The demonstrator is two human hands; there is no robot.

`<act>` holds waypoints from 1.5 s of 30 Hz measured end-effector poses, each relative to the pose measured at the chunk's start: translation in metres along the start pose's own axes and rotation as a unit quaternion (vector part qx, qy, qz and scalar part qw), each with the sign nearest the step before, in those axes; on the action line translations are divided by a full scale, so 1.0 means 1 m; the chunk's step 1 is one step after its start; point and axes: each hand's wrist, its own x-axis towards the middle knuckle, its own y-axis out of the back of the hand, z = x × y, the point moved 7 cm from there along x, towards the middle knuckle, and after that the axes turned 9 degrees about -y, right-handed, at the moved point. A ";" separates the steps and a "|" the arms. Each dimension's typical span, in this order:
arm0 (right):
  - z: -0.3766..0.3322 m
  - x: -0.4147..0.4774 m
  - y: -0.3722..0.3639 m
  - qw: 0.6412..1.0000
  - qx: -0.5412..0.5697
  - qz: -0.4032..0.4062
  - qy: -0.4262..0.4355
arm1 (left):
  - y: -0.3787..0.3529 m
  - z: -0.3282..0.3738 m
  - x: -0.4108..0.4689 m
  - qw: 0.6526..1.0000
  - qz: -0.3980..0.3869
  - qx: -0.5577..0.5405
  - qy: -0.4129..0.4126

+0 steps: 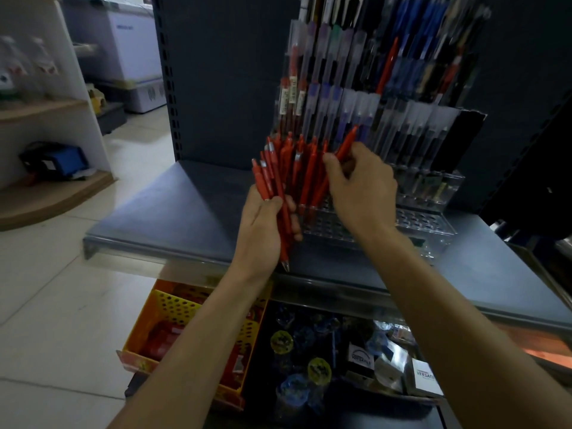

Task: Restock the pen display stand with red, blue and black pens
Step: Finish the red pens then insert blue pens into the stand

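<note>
Red pens in both hands

Red pens against a clear stand.
Silver clips and tips on the red barrels — upper rows blue and black, with a few red and green. Grey-blue shelf; yellow basket dotted with holes; blue crate; pale square-tiled floor; white box with dark lettering.

Only readable text: "VERSATI…", last letters cut off, printed on the dark box and the white box. Stickers in the stand and the freezer logo: too blurred.
</note>
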 end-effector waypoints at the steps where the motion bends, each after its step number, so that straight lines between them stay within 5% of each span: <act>1: 0.000 0.000 -0.001 0.999 -0.037 0.014 0.010 | -0.001 0.001 0.000 1.000 0.000 -0.007 -0.003; 12: 0.003 -0.016 -0.011 0.973 -0.213 0.036 0.076 | -0.004 0.003 0.001 1.000 -0.020 -0.002 -0.023; 27: 0.004 -0.017 -0.023 0.972 -0.202 -0.072 0.094 | -0.008 0.001 -0.003 0.999 -0.027 -0.009 -0.020; 38: 0.016 -0.024 -0.005 0.998 0.018 -0.055 0.017 | -0.006 0.002 -0.003 0.998 -0.052 0.012 -0.011; 45: 0.005 -0.039 0.009 0.963 0.204 -0.173 0.035 | -0.022 0.004 -0.013 0.996 -0.084 0.006 0.020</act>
